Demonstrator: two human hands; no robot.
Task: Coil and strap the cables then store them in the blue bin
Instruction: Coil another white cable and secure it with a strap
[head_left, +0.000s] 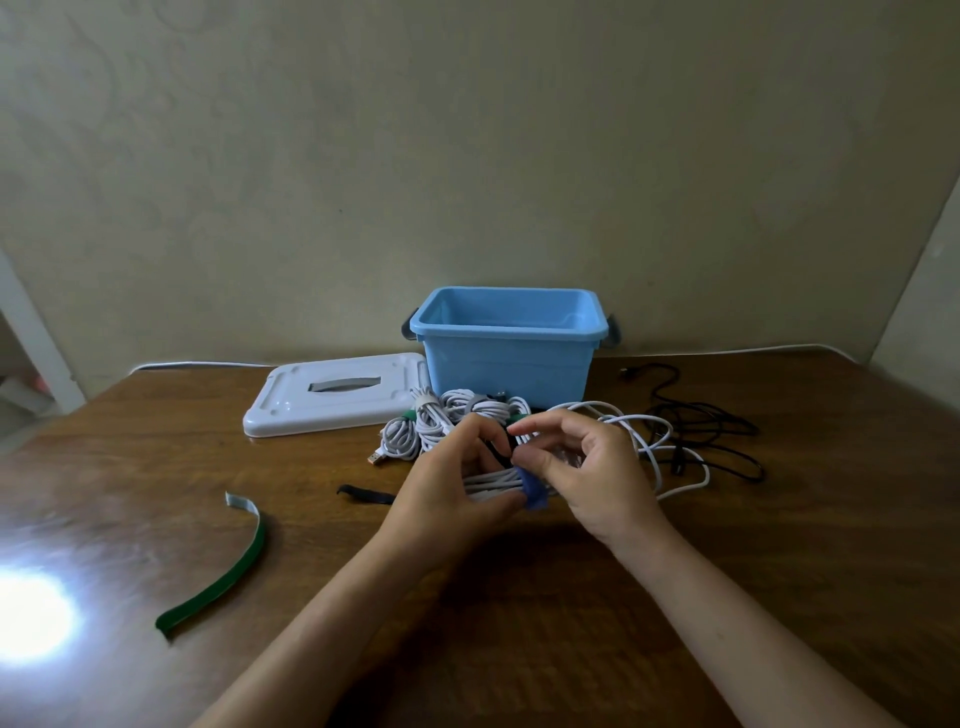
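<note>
Presently, left hand (457, 480): grip holds the coiled white cable (491, 486) steady above the desk (571, 597).
Right hand (587, 467): grip pinches the blue strap (534, 491), seemingly to bind it.
Blue bin (506, 358): open behind, awaiting bundles.

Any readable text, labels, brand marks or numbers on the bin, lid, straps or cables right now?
None can be read.
Blue bin: plain walls, no label or mark visible.
White lid: moulded shapes only, no lettering visible.
Green strap, blue strap, black strap: no print visible.
White cable in the hands and black cable: any plug markings are too small to tell.
</note>
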